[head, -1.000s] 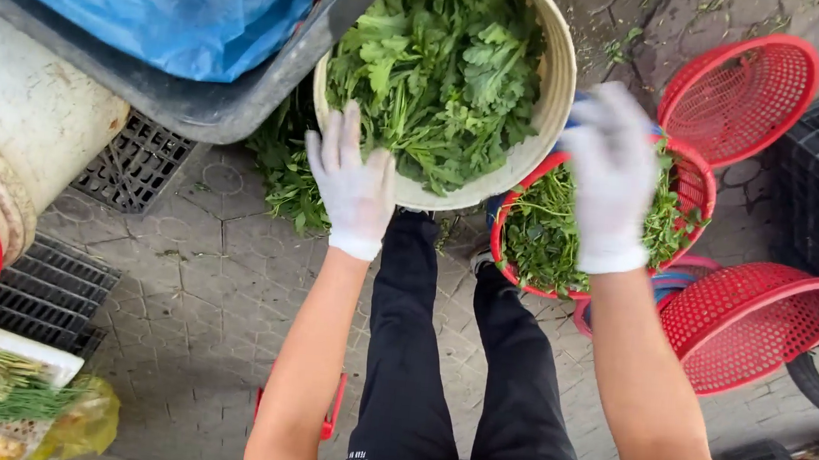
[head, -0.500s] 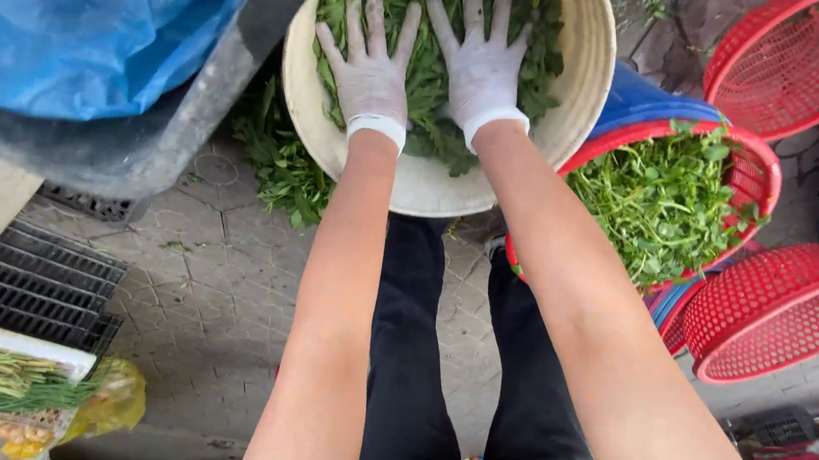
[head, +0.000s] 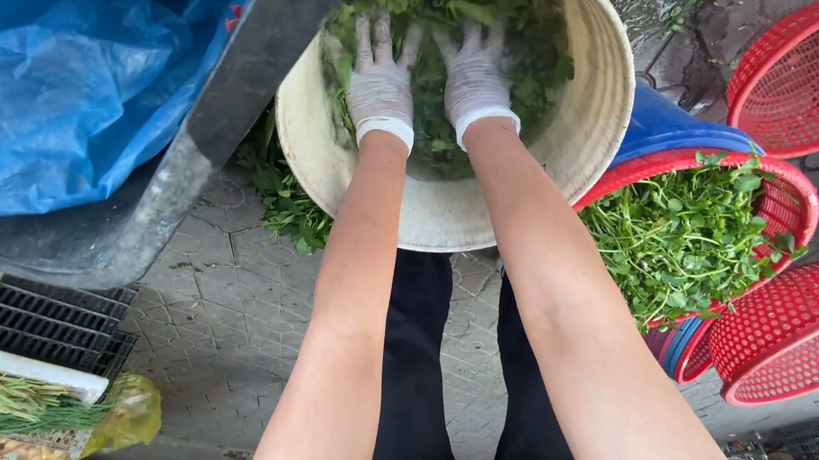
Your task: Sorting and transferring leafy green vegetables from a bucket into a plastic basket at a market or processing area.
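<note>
Hands both in the cream basin (head: 588, 127), gloved, palms down on the leafy greens (head: 445, 28) inside it. Left hand (head: 380, 77) and right hand (head: 475, 75) lie side by side, nearly touching, fingers spread flat and pointing toward the basin's far wall — pressing on the leaves, not closed on anything. Fingertips partly sunk into the pile, so can't tell if any stems are pinched underneath.

Key relation: greens sit directly under and ahead of both palms, no gap. Both hands about equally far in; the left sits closer to the basin's left wall, the right about mid-basin. Pile has no clear long axis — loose heap filling the basin's far half, bare wet wall showing on the near side, below the wrists.

Rel. to basin: red basket of greens (head: 692, 233) just right, touching or nearly so, w/ blue tub (head: 671, 129) behind it. Empty red baskets (head: 816, 72) farther right. Grey tub w/ blue plastic sheet (head: 80, 87) to the left; stray leaves (head: 280, 200) on the paving at the basin's left foot.
</note>
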